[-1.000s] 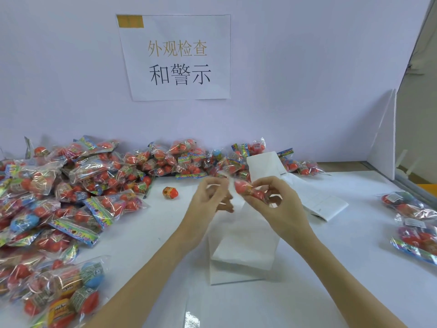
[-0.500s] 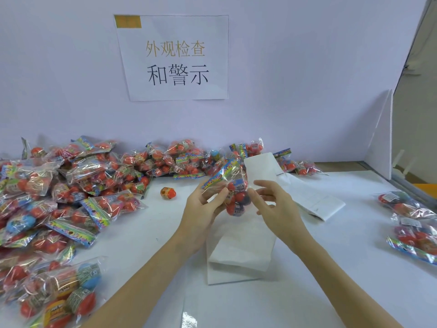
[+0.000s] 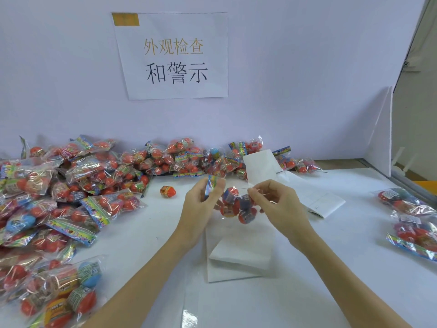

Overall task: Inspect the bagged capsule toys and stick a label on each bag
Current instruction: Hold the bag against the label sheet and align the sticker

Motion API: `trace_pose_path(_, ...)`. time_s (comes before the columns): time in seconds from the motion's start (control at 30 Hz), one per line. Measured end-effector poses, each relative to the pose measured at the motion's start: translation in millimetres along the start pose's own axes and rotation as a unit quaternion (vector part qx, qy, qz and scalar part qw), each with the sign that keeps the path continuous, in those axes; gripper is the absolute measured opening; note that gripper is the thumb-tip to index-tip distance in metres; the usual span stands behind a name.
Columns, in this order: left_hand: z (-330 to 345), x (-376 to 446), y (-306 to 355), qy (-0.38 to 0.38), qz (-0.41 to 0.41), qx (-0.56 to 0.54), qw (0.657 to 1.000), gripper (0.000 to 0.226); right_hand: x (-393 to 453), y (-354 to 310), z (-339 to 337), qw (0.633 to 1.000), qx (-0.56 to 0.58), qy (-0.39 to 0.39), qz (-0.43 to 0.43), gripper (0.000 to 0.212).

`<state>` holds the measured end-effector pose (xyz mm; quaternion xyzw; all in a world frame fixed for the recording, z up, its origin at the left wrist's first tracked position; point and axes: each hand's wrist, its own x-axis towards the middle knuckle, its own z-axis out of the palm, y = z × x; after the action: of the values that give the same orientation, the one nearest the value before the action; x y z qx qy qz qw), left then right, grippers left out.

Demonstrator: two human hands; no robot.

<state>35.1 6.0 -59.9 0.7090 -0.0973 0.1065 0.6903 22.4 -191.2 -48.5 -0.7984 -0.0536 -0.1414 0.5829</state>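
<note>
A clear bag of red and blue capsule toys point(image 3: 238, 205) hangs in the air between my hands, above a white label strip point(image 3: 238, 254) lying on the table. My left hand point(image 3: 201, 204) pinches the bag's colourful header at its top left. My right hand point(image 3: 276, 204) pinches the clear film at the bag's right edge. A large heap of bagged capsule toys point(image 3: 78, 185) covers the table's left side and back. A few bags with white labels point(image 3: 411, 216) lie at the right edge.
A loose red capsule point(image 3: 168, 192) lies on the white table point(image 3: 331, 268) just left of my hands. More white label sheets point(image 3: 316, 197) trail off behind my right hand. A paper sign point(image 3: 173, 55) hangs on the back wall. A white partition point(image 3: 380, 138) stands at the right.
The bag has turned and dropped lower between my hands, with its header now upright in my left hand. My right hand, free half a second ago, now pinches the bag's right edge.
</note>
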Motion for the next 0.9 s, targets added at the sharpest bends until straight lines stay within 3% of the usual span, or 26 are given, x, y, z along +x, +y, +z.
trace_pose_path(0.23,-1,4,1,0.074,-0.021,-0.019,0.997,0.032,-1,-1,3,0.999,-0.033,0.010,-0.013,0.013)
trace_pose_path(0.43,1,0,1,0.041,0.028,0.023,0.999,0.025,-4,-5,3,0.998,-0.029,0.029,-0.050,0.013)
trace_pose_path(0.6,-4,0,6,0.029,0.055,0.050,0.997,0.021,-3,-5,-2,0.996,0.080,-0.025,0.025,0.011)
trace_pose_path(0.77,-5,1,7,0.032,0.104,0.102,0.989,0.025,-5,-5,1,0.991,-0.075,0.048,-0.105,0.013)
trace_pose_path(0.83,-5,2,6,0.039,0.099,0.086,0.991,0.024,-5,-7,2,0.995,-0.048,0.037,-0.078,0.022)
trace_pose_path(0.9,-6,4,5,0.055,0.086,0.067,0.993,0.026,-4,-11,2,0.999,0.016,-0.048,0.019,0.046)
